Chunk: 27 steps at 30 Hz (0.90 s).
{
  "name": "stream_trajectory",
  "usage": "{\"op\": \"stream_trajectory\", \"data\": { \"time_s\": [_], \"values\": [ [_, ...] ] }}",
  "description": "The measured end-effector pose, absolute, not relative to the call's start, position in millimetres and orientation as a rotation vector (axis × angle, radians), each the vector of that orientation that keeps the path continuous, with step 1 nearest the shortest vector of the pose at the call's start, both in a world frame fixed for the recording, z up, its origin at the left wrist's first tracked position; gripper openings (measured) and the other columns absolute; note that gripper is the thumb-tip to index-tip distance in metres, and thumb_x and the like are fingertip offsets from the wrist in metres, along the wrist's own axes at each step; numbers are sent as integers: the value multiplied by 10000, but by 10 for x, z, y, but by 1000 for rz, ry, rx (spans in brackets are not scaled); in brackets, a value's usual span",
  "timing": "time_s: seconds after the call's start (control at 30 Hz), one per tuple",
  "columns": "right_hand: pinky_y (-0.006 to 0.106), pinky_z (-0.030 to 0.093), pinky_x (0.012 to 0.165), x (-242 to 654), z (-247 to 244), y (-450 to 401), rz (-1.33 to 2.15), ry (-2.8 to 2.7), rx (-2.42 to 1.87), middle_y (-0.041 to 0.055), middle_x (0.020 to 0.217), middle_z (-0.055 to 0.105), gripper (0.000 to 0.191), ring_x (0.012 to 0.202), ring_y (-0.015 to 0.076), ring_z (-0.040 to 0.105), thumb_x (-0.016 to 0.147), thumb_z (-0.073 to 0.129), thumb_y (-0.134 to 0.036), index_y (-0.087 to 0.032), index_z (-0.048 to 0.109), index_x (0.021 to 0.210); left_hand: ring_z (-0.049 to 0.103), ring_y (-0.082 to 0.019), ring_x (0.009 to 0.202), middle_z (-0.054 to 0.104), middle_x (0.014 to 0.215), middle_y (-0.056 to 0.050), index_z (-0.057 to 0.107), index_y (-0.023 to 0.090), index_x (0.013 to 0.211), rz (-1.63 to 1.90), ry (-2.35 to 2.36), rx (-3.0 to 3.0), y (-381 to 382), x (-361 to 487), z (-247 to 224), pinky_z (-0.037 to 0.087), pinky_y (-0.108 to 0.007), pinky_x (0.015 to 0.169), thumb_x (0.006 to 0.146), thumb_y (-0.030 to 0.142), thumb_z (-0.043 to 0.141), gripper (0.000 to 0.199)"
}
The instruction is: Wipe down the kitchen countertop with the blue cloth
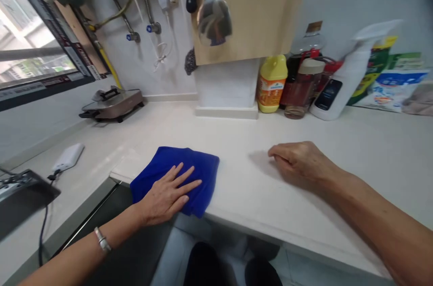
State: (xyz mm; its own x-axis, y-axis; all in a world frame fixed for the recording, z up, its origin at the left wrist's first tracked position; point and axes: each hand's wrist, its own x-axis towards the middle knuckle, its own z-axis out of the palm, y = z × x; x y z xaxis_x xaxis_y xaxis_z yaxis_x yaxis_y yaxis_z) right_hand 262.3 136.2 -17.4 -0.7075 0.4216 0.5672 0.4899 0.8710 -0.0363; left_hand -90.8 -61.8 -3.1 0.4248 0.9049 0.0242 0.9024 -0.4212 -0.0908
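A blue cloth [203, 164] lies spread on the white countertop [237, 137], its near edge hanging over the counter's front corner. My left hand [167, 196] rests flat on top of it with the fingers spread. To the right of the cloth, my right hand [299, 159] is closed in a loose fist, low over the bare worktop, with its shadow beside it. Nothing shows between its curled fingers, and its palm side is hidden. A metal bracelet circles my left wrist.
Behind my right hand stand a yellow bottle [272, 85], a glass jar [304, 89], a white spray bottle [345, 78] and several packets. A lidded electric pan [115, 103] and a white device [68, 156] are at left. A ladle [214, 20] hangs over a wooden board [257, 11].
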Motion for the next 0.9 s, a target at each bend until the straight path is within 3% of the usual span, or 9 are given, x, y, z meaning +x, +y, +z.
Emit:
{"op": "stream_trajectory", "data": {
  "time_s": [0.33, 0.57, 0.73, 0.9],
  "values": [
    [254, 252, 525, 2545, 83, 1225, -354, -2582, -838, 35, 756, 692, 240, 662, 163, 602, 729, 473, -81, -167, 670, 834, 134, -352, 1439, 236, 1562, -61, 275, 353, 1467, -6, -1015, -2750, -338, 171, -140, 294, -569, 1125, 912, 380, 496, 598],
    [255, 308, 543, 2698, 171, 1242, -367, -2560, -848, 43, 776, 702, 240, 689, 175, 622, 756, 470, -101, -167, 678, 855, 317, -400, 1366, 380, 1485, -96, 335, 350, 1444, -312, -1010, -2650, -272, 1342, -423, 357, -573, 1077, 903, 493, 456, 573],
    [264, 394, 572, 2949, 36, 1407, -355, -2393, -829, 27, 800, 718, 267, 678, 179, 642, 747, 452, -119, -203, 681, 857, 400, -348, 1330, 404, 1468, -76, 364, 336, 1431, -402, -1043, -2541, -264, 1749, -528, 355, -501, 1102, 905, 574, 355, 577],
    [283, 415, 570, 3057, -36, 1509, -334, -2316, -846, 12, 782, 715, 260, 671, 198, 654, 742, 459, -116, -222, 677, 836, 396, -261, 1343, 419, 1464, -25, 400, 359, 1407, -468, -1055, -2574, -295, 1411, -516, 340, -411, 1128, 917, 550, 370, 527]
  ]
}}
